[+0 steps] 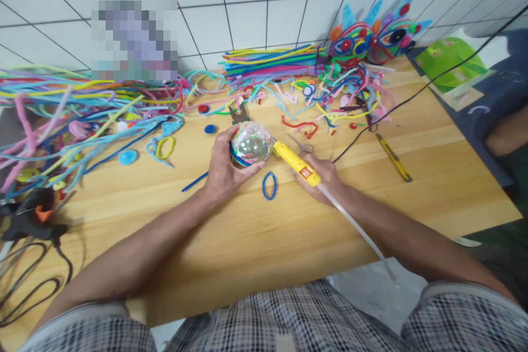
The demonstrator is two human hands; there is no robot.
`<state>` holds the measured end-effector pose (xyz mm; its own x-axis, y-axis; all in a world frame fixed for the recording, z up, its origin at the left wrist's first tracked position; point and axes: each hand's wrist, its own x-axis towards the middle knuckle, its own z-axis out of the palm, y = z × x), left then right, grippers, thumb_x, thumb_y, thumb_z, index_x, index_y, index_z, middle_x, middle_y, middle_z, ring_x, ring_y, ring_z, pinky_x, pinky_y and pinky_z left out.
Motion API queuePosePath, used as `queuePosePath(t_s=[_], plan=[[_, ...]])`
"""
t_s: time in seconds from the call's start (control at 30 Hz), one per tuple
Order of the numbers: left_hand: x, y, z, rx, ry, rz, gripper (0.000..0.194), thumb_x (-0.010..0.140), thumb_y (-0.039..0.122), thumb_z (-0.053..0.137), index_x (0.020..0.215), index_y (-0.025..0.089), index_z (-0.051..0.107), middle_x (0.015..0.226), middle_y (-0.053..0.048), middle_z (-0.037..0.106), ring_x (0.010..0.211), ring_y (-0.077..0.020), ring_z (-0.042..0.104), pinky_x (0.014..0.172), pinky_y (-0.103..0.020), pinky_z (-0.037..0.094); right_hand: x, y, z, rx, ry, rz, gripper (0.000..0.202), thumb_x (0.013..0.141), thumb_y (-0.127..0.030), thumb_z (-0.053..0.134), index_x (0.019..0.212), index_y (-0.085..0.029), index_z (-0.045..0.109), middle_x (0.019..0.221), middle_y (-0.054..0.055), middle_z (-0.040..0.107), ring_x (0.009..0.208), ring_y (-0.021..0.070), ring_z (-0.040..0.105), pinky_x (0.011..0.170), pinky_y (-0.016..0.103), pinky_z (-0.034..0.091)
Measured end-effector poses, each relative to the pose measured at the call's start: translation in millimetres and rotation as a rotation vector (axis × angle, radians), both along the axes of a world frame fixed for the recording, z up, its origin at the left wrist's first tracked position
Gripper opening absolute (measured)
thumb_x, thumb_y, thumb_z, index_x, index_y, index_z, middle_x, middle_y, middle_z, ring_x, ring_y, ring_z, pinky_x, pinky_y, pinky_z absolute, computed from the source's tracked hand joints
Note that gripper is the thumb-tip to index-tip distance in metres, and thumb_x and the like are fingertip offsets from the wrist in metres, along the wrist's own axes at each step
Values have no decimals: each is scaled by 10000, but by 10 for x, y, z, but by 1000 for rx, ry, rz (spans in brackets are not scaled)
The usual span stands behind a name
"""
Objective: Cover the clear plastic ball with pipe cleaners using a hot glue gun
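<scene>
From my head view, my left hand (225,164) curves around the clear ball (250,147), thumb and fingers spread as wide as its side. My right hand (329,176) is closed around the yellow glue gun (295,162), its fingers mostly hidden. The gun's long axis slants up and leftward, nozzle at the ball's right side; I can't tell whether they touch. The blue loop (269,186) lies between my hands, nearer me.

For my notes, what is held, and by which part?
Left hand: clear ball, by its left side. Right hand: yellow glue gun, by its rear half.
</scene>
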<state>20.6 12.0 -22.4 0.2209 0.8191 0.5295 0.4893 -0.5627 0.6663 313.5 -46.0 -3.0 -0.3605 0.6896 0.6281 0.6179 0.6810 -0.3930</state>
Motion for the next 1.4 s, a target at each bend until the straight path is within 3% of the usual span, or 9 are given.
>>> queuePosePath(t_s=[0.43, 0.63, 1.0, 1.23, 1.4], plan=[[1, 11, -12, 45, 19, 27, 1030, 828, 709, 971, 1612, 296, 447, 1522, -143, 635, 1402, -389, 688, 1211, -598, 601, -18, 7, -15, -26, 28, 14, 232, 1062, -157, 650, 1261, -275, 641, 913, -18, 752, 679, 175, 722, 636, 287, 604], [14, -10, -6, 74, 25, 14, 1021, 815, 730, 972, 1586, 286, 470, 1506, -148, 641, 1390, -396, 691, 1197, -610, 601, -61, 2, 29, -70, 81, -61, 100, 1091, -203, 655, 1172, -262, 650, 908, -7, 774, 669, 156, 714, 613, 259, 566], [19, -10, -9, -5, -10, 43, 1041, 812, 721, 977, 1601, 290, 451, 1531, -148, 623, 1416, -389, 681, 1234, -614, 592, -44, -84, 49, -126, 108, -65, 176, 1036, -166, 688, 1177, -270, 694, 829, -34, 740, 619, 151, 699, 624, 265, 602], [17, -29, 14, 12, 16, 23, 1038, 806, 761, 967, 1585, 287, 471, 1519, -141, 636, 1408, -389, 689, 1225, -612, 601, -82, -23, 39, -144, 105, -97, 89, 1047, -184, 681, 1080, -262, 656, 809, -32, 741, 570, 128, 631, 588, 250, 551], [30, -35, 6, 2, -6, 63, 1022, 840, 763, 937, 1604, 285, 455, 1525, -151, 623, 1406, -386, 689, 1215, -596, 610, -78, -73, 64, -130, 133, -83, 112, 1041, -173, 677, 1101, -266, 659, 829, -28, 754, 602, 138, 666, 613, 258, 567]])
